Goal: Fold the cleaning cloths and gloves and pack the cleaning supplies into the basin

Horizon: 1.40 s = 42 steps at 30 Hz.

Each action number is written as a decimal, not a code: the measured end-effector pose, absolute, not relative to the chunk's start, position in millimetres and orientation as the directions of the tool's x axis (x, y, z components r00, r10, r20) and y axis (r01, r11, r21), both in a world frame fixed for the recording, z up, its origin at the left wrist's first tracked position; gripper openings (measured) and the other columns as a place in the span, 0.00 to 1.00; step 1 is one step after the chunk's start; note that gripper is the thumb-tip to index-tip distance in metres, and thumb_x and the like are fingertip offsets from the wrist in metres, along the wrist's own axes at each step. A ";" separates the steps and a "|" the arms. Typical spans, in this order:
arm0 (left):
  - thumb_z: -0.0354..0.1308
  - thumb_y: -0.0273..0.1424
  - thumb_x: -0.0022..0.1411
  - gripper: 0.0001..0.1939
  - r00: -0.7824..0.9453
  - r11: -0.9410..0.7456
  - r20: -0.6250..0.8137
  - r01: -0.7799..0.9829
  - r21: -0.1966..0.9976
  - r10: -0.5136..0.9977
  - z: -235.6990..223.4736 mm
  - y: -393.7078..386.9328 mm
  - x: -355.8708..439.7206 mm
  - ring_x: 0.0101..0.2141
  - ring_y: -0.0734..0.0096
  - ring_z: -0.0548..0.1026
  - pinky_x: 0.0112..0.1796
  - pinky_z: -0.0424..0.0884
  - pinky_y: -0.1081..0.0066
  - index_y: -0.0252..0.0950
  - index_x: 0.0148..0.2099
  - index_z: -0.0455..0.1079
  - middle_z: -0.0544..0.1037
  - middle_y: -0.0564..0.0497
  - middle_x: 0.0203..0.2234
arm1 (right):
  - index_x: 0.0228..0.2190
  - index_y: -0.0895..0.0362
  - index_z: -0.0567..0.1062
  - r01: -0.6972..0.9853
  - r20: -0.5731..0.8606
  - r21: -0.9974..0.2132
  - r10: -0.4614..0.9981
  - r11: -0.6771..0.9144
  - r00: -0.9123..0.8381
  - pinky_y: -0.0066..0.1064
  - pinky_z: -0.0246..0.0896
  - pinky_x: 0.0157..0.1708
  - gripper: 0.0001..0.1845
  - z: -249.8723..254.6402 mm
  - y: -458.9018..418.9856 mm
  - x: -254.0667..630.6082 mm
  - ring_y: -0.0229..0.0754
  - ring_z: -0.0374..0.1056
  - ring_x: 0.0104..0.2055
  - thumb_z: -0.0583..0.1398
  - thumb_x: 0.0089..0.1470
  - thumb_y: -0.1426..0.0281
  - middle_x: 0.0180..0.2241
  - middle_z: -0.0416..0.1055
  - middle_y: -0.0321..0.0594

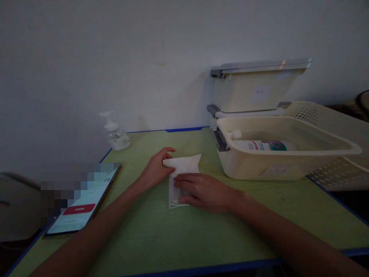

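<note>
A small, soft, folded white sheet lies near the middle of the green table; whether it is cloth, paper or film I cannot tell. Its upper part is folded over with a pointed right corner, and the lower part has pale lines along its bottom edge. My left hand grips the upper left end, thumb on the near side and fingers curled behind. My right hand lies over the lower right part, fingers bent and pressed on it, covering much of that area.
A cream basin holding a white bottle stands at the right. Behind it are stacked lidded boxes and a perforated basket. A pump bottle stands at the back left; a tablet lies by my left forearm on the green table.
</note>
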<state>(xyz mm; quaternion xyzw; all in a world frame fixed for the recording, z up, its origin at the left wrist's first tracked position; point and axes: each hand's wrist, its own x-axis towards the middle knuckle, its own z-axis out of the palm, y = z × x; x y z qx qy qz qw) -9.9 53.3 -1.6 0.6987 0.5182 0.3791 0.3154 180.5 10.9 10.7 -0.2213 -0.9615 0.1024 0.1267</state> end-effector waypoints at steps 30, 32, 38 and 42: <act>0.57 0.28 0.48 0.11 0.496 -0.463 0.178 0.542 0.701 0.850 18.1 35.6 -12.3 0.25 0.74 0.69 0.29 0.66 0.74 0.35 0.37 0.67 0.72 0.55 0.23 | 0.53 0.66 0.62 0.406 0.175 -0.232 0.449 0.884 -0.876 0.38 0.53 0.55 0.29 7.5 4.7 182.4 0.49 0.56 0.57 0.57 0.54 0.62 0.56 0.59 0.54; 0.56 0.28 0.48 0.09 0.522 -0.459 0.139 0.554 0.694 0.841 18.0 34.6 -11.5 0.26 0.74 0.68 0.29 0.65 0.74 0.35 0.35 0.67 0.71 0.55 0.24 | 0.54 0.64 0.61 0.415 0.165 -0.232 0.456 0.880 -0.875 0.37 0.54 0.54 0.29 7.9 4.4 182.3 0.49 0.57 0.57 0.57 0.54 0.62 0.56 0.59 0.52; 0.55 0.26 0.49 0.07 0.549 -0.459 0.093 0.580 0.673 0.831 17.7 33.8 -12.7 0.28 0.73 0.68 0.31 0.65 0.73 0.35 0.34 0.68 0.72 0.54 0.26 | 0.54 0.66 0.61 0.416 0.168 -0.167 0.441 0.894 -0.881 0.37 0.55 0.53 0.30 6.4 4.9 182.6 0.49 0.59 0.55 0.56 0.55 0.61 0.55 0.61 0.51; 0.55 0.26 0.49 0.07 0.548 -0.464 0.110 0.566 0.681 0.829 16.0 35.0 -14.5 0.28 0.73 0.68 0.32 0.65 0.73 0.35 0.35 0.67 0.71 0.54 0.26 | 0.50 0.65 0.66 0.423 0.202 -0.084 0.431 0.902 -0.879 0.38 0.58 0.50 0.26 9.2 1.1 183.7 0.49 0.63 0.51 0.54 0.56 0.60 0.51 0.65 0.50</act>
